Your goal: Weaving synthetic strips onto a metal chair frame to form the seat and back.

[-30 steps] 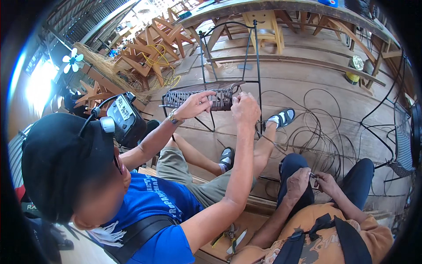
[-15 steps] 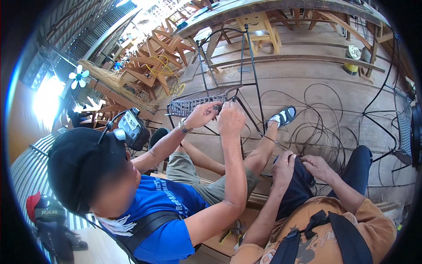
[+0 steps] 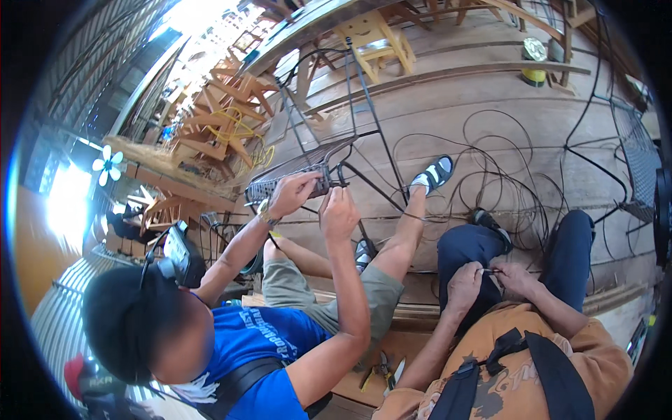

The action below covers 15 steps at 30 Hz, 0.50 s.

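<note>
While a thin black wire is stretching across the short gap between them, both hands are pinching it just above the lap. The left hand is closing its fingers around one end, and the right hand is gripping the other end with its fingertips curled in. Beyond the hands, past the dark blue trouser knees, loose loops of black wire are lying spread over the wooden floor. To the left of the left hand, a co-worker in a blue shirt is sitting alongside and holding up a woven panel on a black metal frame with both hands. Nearer than the left hand, pliers are lying on the wooden seat.
</note>
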Motion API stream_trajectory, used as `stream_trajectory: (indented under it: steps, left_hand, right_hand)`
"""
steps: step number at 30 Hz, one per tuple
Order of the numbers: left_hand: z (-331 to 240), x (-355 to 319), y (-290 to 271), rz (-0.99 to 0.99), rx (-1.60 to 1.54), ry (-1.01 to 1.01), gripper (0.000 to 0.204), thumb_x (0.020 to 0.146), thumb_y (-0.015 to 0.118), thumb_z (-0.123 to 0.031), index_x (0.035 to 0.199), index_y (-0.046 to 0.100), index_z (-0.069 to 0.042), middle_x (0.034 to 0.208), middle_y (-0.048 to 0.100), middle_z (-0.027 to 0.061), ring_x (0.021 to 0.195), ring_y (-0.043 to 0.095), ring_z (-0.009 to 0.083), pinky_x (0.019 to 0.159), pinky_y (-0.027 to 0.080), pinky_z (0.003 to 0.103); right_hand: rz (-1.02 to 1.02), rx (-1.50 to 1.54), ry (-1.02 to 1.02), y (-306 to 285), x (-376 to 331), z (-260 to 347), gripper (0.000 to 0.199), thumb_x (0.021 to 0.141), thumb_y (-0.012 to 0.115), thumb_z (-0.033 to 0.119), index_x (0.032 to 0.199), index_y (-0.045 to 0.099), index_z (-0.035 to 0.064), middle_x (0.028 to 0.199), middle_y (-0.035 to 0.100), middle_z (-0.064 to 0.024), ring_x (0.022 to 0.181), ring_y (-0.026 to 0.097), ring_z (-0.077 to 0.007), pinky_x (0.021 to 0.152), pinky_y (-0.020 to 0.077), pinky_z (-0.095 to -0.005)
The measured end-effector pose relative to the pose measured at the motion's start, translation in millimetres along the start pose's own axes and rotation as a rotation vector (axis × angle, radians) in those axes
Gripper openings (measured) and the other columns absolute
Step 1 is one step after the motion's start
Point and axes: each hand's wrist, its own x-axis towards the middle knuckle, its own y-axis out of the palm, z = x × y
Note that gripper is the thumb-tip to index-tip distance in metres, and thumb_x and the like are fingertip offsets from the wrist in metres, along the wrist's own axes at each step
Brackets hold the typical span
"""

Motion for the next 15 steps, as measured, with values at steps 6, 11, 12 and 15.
stream_trajectory:
  steps: [6,11,12,15]
  left_hand:
    - [-5.9,-0.6,-1.9,0.029,0.010,-0.007,0.011,0.084,0.056,-0.013,0.090,0.058,-0.004,0.085,0.060,0.0141,0.081,0.059,0.0321,0.072,0.047,0.039]
    - [-6.6,1.4,3.1,-0.019,0.090,0.057,0.009,0.083,0.057,-0.014,0.087,0.057,-0.005,0.082,0.060,0.0126,0.077,0.058,0.0309,0.068,0.046,0.040]
    - [-6.6,2.6,3.9,-0.031,0.126,0.081,0.009,0.084,0.056,-0.015,0.086,0.057,-0.006,0.080,0.060,0.0120,0.076,0.058,0.0303,0.067,0.046,0.040]
    - [-9.8,6.3,5.3,0.002,0.187,0.085,0.009,0.084,0.056,-0.016,0.085,0.058,-0.007,0.080,0.060,0.0111,0.075,0.058,0.0293,0.066,0.047,0.040]
  right_hand:
    - [0.049,-0.052,0.094,4.5,3.2,-17.1,0.027,0.077,0.052,0.005,0.102,0.062,0.0030,0.088,0.063,-0.0175,0.080,0.061,-0.0329,0.073,0.0484,-0.0378]
    - [0.089,-0.048,0.048,4.1,6.4,-20.3,0.029,0.075,0.053,0.006,0.102,0.062,0.0028,0.091,0.062,-0.0189,0.089,0.060,-0.0333,0.078,0.0474,-0.0381]
    - [0.091,-0.046,0.049,4.3,6.7,-24.8,0.029,0.075,0.053,0.006,0.102,0.062,0.0028,0.091,0.062,-0.0189,0.089,0.060,-0.0333,0.078,0.0474,-0.0381]
    - [0.076,-0.043,0.009,3.4,8.1,-33.3,0.029,0.076,0.053,0.005,0.103,0.062,0.0026,0.090,0.062,-0.0189,0.088,0.060,-0.0333,0.077,0.0476,-0.0377]
